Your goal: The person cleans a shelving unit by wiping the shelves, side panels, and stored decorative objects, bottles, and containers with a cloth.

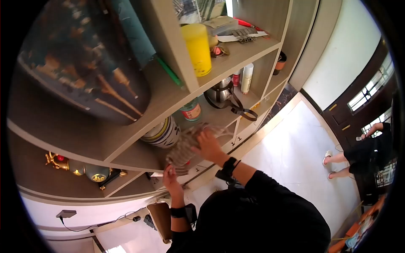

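Note:
A brown-grey striped cloth (182, 148), slightly blurred, lies across the front of a lower shelf compartment. My left hand (171, 180) pinches its near left corner. On the cloth's right part rests my right hand (209, 146), fingers stretched out and pressed flat on the fabric. Behind the cloth stand a white jar with blue and yellow bands (162, 134) and a clear bottle with a red label (192, 110). What lies beneath the fabric is mostly hidden.
A yellow cylinder (197, 50) stands on the shelf above, beside a large dark vase (84, 63). A dark strap (244, 110) hangs over the shelf edge near a white spray can (247, 79). Another person (367, 147) is at the right, by a dark door.

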`<state>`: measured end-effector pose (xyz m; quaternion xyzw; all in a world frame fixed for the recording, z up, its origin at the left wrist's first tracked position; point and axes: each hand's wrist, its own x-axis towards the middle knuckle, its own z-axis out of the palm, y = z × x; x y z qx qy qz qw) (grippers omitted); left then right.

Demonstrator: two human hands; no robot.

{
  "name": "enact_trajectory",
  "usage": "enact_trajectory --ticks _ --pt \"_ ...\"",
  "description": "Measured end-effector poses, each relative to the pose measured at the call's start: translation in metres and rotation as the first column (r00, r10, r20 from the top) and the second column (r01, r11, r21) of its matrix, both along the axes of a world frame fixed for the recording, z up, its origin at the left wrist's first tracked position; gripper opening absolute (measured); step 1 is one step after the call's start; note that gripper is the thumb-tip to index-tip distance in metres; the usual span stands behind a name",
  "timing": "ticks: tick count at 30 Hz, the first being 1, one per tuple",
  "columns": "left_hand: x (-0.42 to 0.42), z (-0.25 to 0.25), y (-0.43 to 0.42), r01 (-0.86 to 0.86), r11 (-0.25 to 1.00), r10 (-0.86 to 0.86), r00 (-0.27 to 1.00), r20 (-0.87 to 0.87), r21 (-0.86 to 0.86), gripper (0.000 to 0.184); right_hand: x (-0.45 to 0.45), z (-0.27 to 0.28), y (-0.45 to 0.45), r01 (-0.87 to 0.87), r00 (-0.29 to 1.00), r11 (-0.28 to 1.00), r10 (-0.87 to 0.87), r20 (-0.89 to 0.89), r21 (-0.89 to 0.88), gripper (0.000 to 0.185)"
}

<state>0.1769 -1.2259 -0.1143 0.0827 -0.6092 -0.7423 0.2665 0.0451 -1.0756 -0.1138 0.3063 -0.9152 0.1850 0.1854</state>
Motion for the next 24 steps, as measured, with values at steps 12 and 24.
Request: enact_trajectory --ticks 12,24 --pt "-0.013 0.003 0.072 -0.111 0.961 0.075 0.986 0.149 0.253 0.017 -0.053 0.008 0.092 -0.062 0.998 0.987 0.065 0.011 -0.146 0.045" --pt "0.034 0.016 0.067 -0.384 0.864 0.332 0.92 0.207 0.324 0.019 0.016 0.012 0.033 -0.539 0.724 0.776 0.625 0.292 -0.327 0.035"
